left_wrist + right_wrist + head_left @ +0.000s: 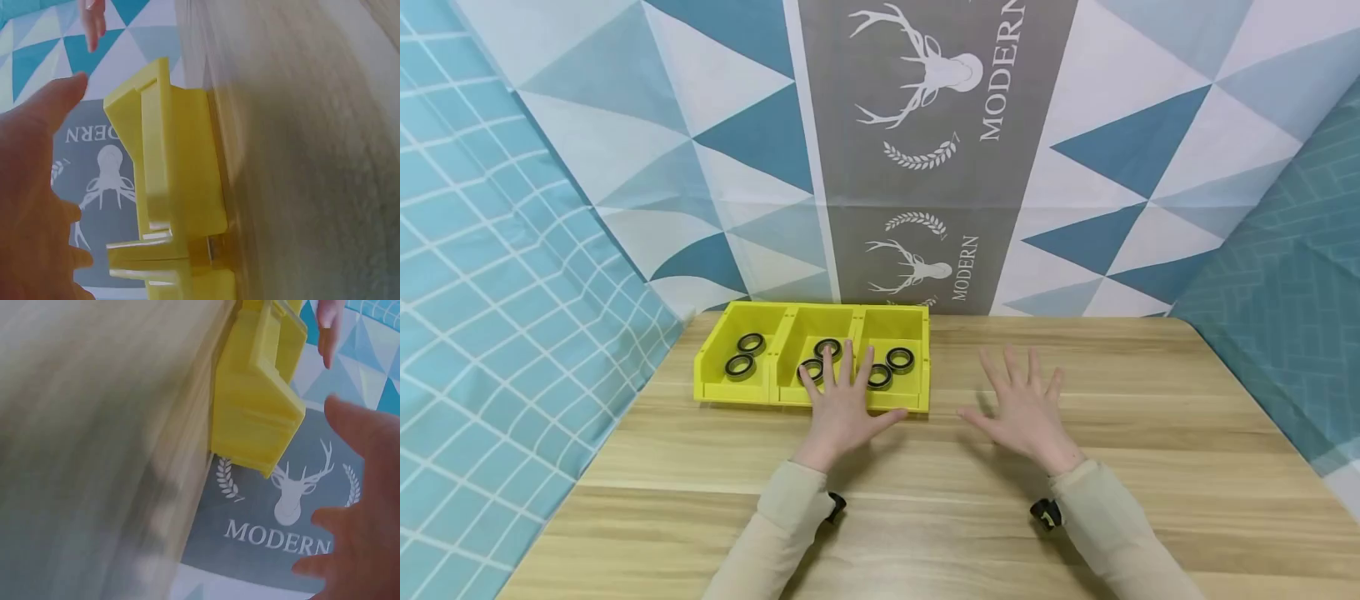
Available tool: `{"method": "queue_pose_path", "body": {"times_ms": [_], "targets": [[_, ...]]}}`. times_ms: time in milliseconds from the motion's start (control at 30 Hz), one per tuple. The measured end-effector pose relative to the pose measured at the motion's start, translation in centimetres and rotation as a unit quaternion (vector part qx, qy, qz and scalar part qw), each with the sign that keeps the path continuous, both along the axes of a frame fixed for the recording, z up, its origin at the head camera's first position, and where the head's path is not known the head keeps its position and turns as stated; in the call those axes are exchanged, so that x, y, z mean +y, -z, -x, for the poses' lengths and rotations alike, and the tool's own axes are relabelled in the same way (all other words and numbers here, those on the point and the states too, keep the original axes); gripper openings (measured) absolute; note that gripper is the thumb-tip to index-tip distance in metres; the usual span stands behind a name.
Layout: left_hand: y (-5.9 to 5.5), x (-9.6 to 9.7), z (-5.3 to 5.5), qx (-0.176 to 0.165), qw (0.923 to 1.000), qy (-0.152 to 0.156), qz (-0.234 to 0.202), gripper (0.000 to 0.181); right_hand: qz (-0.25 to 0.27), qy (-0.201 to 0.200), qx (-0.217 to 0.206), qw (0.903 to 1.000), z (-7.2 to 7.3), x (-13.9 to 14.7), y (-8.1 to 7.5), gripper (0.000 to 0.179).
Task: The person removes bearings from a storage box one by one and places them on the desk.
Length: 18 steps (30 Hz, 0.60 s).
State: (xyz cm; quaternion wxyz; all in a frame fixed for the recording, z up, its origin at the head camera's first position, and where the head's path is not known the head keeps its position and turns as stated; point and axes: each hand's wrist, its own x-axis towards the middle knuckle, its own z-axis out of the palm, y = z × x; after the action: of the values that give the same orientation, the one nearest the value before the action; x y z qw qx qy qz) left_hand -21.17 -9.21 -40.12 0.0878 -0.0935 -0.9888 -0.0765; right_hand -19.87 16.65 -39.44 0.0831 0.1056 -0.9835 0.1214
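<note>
A yellow bin with three side-by-side compartments stands at the back of the table. Two black-rimmed ring bearings lie in each compartment, such as the left bearing and the right bearing. My left hand hovers over the bin's front edge with fingers spread, partly covering bearings in the middle and right compartments. To the right of the bin, my right hand is held above the table, fingers spread and holding nothing. Both wrist views show the bin's outer side beside the hand; the bearings are hidden there.
The wooden table reaches back to a patterned cloth with deer heads and triangles. Blue tiled-pattern cloth hangs at the left, and greenish cloth at the right. Each sleeve has a black wrist device.
</note>
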Motion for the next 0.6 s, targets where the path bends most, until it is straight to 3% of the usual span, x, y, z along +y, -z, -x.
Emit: {"method": "queue_pose_path", "body": {"times_ms": [133, 333, 600], "targets": [[0.2, -0.5, 0.5, -0.002, 0.9996, 0.001, -0.029, 0.111, 0.003, -0.028, 0.036, 0.9989, 1.0, -0.9, -0.6, 0.077], [0.9, -1.1, 1.4, 0.018, 0.9955, -0.012, -0.092, 0.109, 0.008, -0.107, 0.098, 0.9894, 3.0, -3.8, -1.9, 0.048], [1.3, -1.5, 1.6, 0.003, 0.9914, -0.005, -0.130, 0.107, -0.048, -0.176, 0.100, 0.9780, 5.5, -9.1, -2.4, 0.036]]}}
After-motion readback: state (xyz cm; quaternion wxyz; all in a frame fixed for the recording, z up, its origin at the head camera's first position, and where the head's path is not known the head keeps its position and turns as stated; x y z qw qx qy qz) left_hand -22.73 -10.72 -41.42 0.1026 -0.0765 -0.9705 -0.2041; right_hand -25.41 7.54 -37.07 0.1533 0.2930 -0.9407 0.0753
